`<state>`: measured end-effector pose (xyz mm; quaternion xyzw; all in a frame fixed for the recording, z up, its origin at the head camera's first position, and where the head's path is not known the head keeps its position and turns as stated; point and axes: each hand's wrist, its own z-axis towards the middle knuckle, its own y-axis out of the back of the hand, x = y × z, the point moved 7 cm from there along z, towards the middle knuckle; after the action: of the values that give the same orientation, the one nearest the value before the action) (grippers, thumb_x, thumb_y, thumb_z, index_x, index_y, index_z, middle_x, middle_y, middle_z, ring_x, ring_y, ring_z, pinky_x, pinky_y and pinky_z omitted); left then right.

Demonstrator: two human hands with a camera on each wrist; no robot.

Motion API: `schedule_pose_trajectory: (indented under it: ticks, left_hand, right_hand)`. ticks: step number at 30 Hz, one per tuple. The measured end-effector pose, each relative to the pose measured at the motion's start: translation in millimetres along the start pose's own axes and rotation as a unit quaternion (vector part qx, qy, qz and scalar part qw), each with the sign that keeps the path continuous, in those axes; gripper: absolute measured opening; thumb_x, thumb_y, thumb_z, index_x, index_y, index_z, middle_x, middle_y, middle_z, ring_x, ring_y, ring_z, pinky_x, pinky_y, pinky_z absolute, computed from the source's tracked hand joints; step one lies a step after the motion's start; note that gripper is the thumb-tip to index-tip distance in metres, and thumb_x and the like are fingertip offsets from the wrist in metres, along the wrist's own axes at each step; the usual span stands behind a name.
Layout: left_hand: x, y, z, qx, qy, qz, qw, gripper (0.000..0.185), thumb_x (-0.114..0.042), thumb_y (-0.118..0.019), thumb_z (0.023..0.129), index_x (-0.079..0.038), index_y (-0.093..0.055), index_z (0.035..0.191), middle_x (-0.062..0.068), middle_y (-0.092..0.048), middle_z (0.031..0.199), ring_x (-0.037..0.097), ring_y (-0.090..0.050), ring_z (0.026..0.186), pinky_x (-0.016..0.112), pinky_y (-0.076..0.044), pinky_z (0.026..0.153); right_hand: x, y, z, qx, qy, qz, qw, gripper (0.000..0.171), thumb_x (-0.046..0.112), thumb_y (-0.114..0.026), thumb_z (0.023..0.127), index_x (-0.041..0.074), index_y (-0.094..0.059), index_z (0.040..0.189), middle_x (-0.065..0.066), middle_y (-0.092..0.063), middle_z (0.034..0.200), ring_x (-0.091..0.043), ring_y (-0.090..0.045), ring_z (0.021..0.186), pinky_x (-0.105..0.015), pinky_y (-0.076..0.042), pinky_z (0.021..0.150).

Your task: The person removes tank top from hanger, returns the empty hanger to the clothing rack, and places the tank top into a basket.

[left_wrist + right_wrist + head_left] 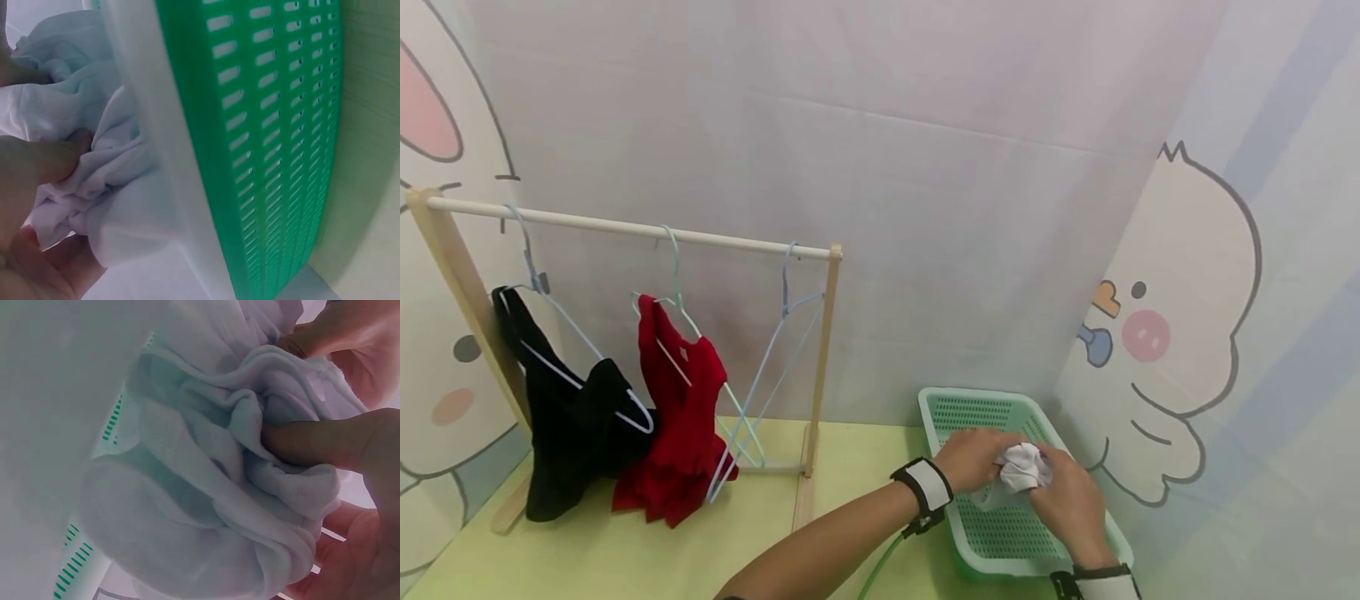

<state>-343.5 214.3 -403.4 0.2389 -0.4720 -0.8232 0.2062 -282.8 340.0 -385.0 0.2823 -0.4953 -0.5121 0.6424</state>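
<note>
1. Hands meet over the green perforated plastic basket (pixel 970 412), which stands at the right end of the pale yellow-green table (pixel 625 550), close to its front edge.
2. The left hand (pixel 976 460) has its fingers curled into a bunched white cloth garment (pixel 1019 468), gripping it from the left.
3. The right hand (pixel 1070 504) grips the same garment from the right, its fingers (pixel 312 440) pressed into the folds.
4. The garment is held just above the basket's floor, and part of it hangs against the basket's white rim (pixel 156 150).
5. A small wooden clothes rack (pixel 625 227) stands along the table's back left part, well apart from the basket.
6. On its rail hang a black garment (pixel 568 425) and a red garment (pixel 681 417) on wire hangers, and an empty pale blue wire hanger (pixel 778 350) near the right post.
</note>
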Motion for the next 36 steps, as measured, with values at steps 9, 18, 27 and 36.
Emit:
schedule_pose_trajectory:
  ticks: [9,18,27,36]
  left_hand:
    - [-2.2,-5.9,1.4,0.013,0.008,-0.017,0.9997,0.052,-0.012,-0.076,0.101,-0.032,-0.065,0.148,-0.011,-0.075,0.125,0.002,-0.069,0.103,0.014,-0.048,0.072]
    - [-4.0,-16.3,0.5,0.042,0.007,-0.027,0.9987,0.05,-0.015,-0.077,0.101,-0.033,-0.067,0.146,-0.014,-0.074,0.13,0.002,-0.07,0.108,0.015,-0.049,0.074]
    - [-3.3,-32.7,-3.6,0.08,-0.011,-0.024,0.9964,0.048,-0.012,-0.08,0.098,-0.035,-0.071,0.139,-0.018,-0.074,0.125,0.0,-0.068,0.105,0.016,-0.049,0.079]
    - [-4.7,-36.9,-6.5,0.119,-0.005,-0.03,0.9924,0.043,-0.013,-0.083,0.094,-0.035,-0.076,0.13,-0.021,-0.075,0.118,-0.003,-0.066,0.098,0.016,-0.047,0.078]
  right_hand:
    - [-4,-4,0,0.033,-0.007,-0.012,0.999,0.053,0.004,-0.079,0.082,-0.007,-0.066,0.133,-0.029,-0.072,0.116,-0.042,-0.071,0.093,-0.058,-0.056,0.071]
    - [-10,-10,-3,0.071,-0.013,-0.015,0.997,0.055,0.004,-0.078,0.083,-0.006,-0.065,0.135,-0.028,-0.072,0.118,-0.045,-0.072,0.098,-0.061,-0.056,0.072]
    - [-15,-24,-13,0.099,0.002,-0.012,0.995,0.046,0.002,-0.079,0.082,-0.005,-0.069,0.126,-0.023,-0.074,0.112,-0.042,-0.072,0.099,-0.06,-0.057,0.077]
    - [-13,-34,-17,0.117,0.029,-0.017,0.993,0.028,0.003,-0.083,0.08,0.003,-0.072,0.105,-0.006,-0.074,0.094,-0.023,-0.069,0.083,-0.047,-0.055,0.07]
